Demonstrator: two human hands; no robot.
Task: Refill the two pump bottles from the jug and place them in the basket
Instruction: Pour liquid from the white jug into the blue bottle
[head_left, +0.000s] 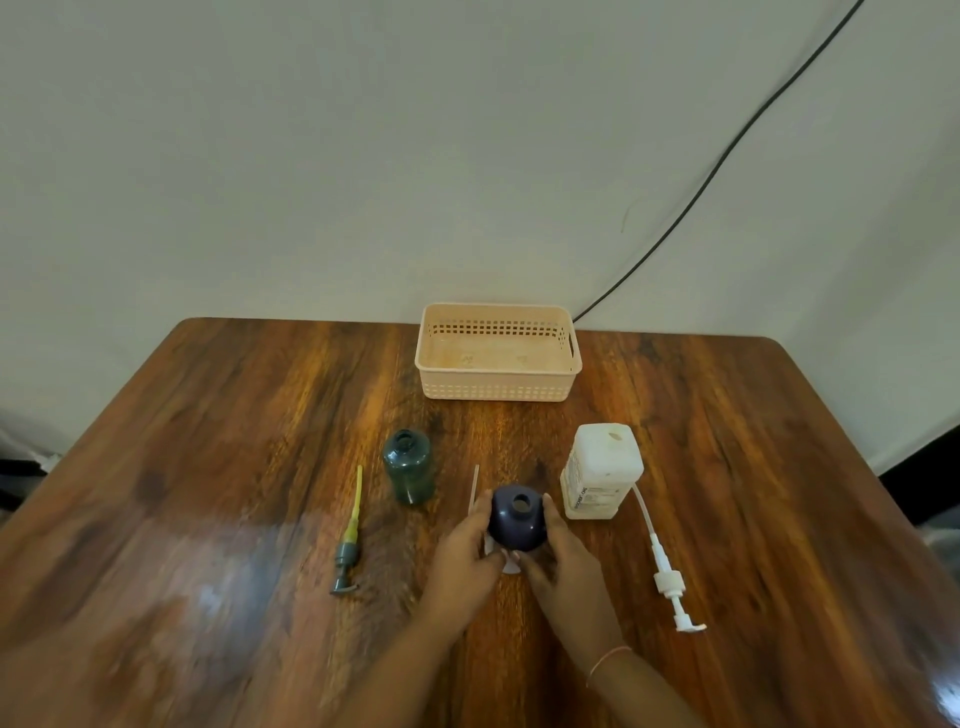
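Note:
A dark purple bottle stands open-necked near the table's middle, and my left hand and my right hand clasp its two sides. A white pump with a thin tube lies partly hidden under my left hand. To the left a green bottle stands open, with its dark pump and yellowish tube lying further left. The white jug stands open at the right, its white pump lying beside it. A peach basket sits empty at the back.
All of it rests on a brown wooden table against a pale wall. A black cable runs down the wall to behind the basket.

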